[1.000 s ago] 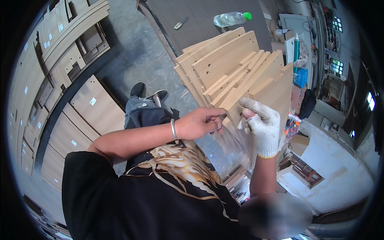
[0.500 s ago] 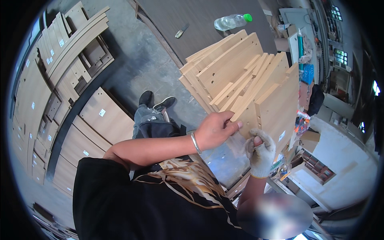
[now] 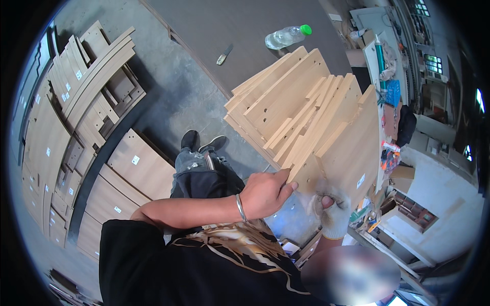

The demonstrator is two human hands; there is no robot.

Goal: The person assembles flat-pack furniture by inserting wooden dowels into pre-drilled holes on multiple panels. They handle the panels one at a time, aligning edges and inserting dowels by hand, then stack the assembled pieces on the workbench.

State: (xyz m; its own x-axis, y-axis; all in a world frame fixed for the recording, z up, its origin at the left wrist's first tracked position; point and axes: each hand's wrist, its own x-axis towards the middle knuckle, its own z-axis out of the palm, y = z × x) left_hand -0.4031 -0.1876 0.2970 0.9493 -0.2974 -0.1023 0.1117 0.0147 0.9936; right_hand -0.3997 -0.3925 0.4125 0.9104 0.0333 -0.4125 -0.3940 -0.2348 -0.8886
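Observation:
Light wood panels [image 3: 286,89] lie fanned out in an overlapping stack on a dark tabletop. My bare left hand [image 3: 263,195], a silver bangle at its wrist, pinches the near end of a narrow wooden strip [image 3: 306,148], thumb on the outside. Beside that strip lies a wide wooden board [image 3: 349,160] with a small white label and holes near its edge. My right hand [image 3: 334,211], in a soiled white work glove with the thumb tip bare, is curled close to the board's near edge. Motion blurs it, and whatever its fingers hold is hidden.
A clear bottle with a green cap [image 3: 288,36] and a small knife-like tool [image 3: 223,55] lie on the dark tabletop [image 3: 204,30]. Labelled panels [image 3: 138,158] are stacked on the left. A green tube [image 3: 380,61] and clutter stand on the right.
The view has shifted slightly. My left hand has come a little nearer to me, still pinching the strip. My right hand has shifted down a little and is now blurred.

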